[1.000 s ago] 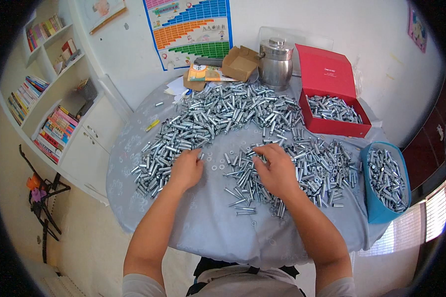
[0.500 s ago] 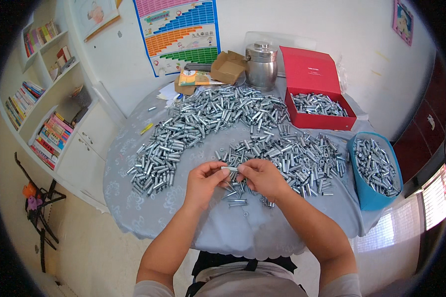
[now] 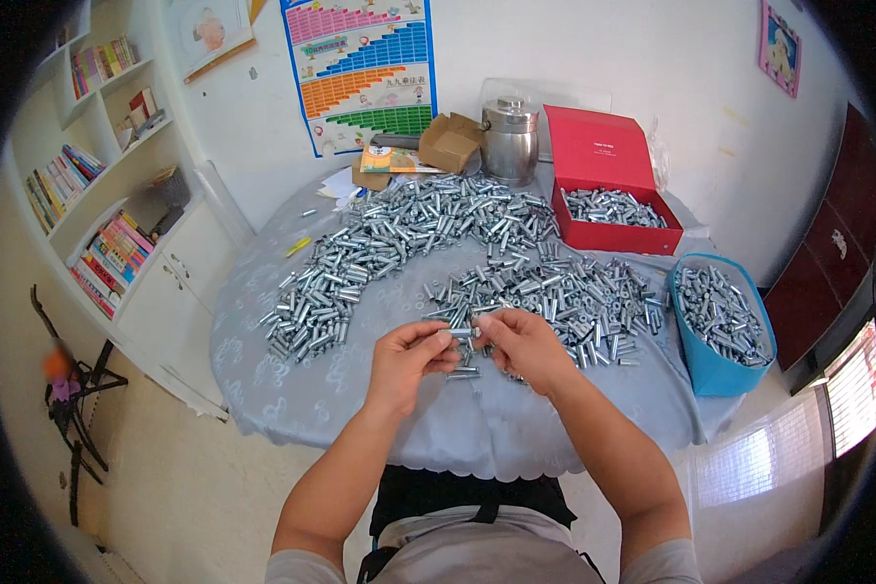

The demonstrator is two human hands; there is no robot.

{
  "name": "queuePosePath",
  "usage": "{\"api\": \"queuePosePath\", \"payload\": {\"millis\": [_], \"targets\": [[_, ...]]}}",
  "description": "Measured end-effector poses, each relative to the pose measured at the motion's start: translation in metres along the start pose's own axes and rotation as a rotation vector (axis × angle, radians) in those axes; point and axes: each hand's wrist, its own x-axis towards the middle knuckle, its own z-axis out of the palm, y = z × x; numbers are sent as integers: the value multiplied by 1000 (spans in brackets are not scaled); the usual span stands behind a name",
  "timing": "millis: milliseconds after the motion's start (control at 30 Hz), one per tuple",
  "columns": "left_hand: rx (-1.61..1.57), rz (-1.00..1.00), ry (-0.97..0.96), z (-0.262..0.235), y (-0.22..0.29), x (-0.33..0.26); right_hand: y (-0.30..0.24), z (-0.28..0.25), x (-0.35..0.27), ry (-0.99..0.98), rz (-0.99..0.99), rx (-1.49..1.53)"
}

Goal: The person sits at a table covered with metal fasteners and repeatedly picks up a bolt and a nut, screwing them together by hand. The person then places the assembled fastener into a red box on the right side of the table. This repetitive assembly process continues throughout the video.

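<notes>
Left hand [image 3: 406, 362] and right hand [image 3: 524, 352] were well apart a second ago, each at the edge of a heap; now they have come together near the front of the bench [image 3: 384, 433], with one silvery metal piece [image 3: 460, 333] between them. That piece lies roughly level, its left end pinched between the left thumb and forefinger and its right end at the right thumb and fingertips. Both hands are nearly closed, the other fingers curled loosely; whether these hide anything more I cannot tell.

Just below the fingertips a few loose bolts [image 3: 464, 373] lie on the grey cloth. Behind and left of the hands a curved heap of metal sleeves [image 3: 311, 316] sweeps round to the back, and a second heap of mixed metal parts [image 3: 574, 302] spreads beside and behind the right hand. Further right stand a red box [image 3: 621, 237], lid raised, and a blue bin [image 3: 720, 360], both filled with similar metal parts. A steel pot [image 3: 511, 151] stands at the back, next to a small cardboard box [image 3: 450, 141]
</notes>
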Motion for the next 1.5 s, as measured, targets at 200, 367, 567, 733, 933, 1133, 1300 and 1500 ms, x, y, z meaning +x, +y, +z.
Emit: {"api": "queuePosePath", "payload": {"millis": [200, 367, 567, 733, 933, 1133, 1300, 1500], "targets": [[-7, -2, -11, 5, 2, -8, 11, 6, -6, 28, -222, 39], [-8, -32, 2, 11, -1, -8, 14, -5, -6, -13, -36, 14], [-52, -91, -29, 10, -4, 1, 16, -10, 0, -15, 1, 10], [-101, -162, -19, 11, 0, 13, 12, -10, 8, 18, -254, 24], [-157, -221, -21, 9, 6, 26, 0, -16, 20, -46, -19, -56], [-192, -250, 1, 9, 7, 26, -6, -15, 26, -31, 56, -47], [-235, -267, 27, 10, 7, 29, 11, -19, 32, -15, -172, -116], [-290, -450, 63, 10, 8, 37, -3, -16, 25, 92, -614, -562]]}}
